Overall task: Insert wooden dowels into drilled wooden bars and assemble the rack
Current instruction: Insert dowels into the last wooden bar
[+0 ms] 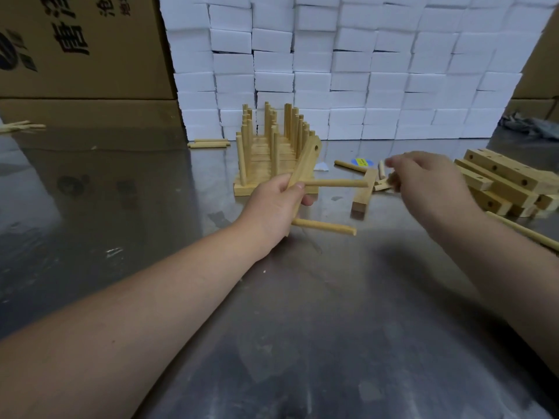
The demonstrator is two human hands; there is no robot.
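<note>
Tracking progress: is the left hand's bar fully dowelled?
No: the bar holds an upper dowel and a lower dowel, but the hole near its end is empty.

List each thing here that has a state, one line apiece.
left hand, grips the held bar.
held bar, tilted; two dowels seated, top hole empty.
right hand, blurred above the loose dowels; grip unclear.
loose dowels, lying flat, not inserted.
loose bar, lying flat, not held.
bar pile, stacked untidily; visible holes empty.
assembled rack, standing, dowels upright.
</note>
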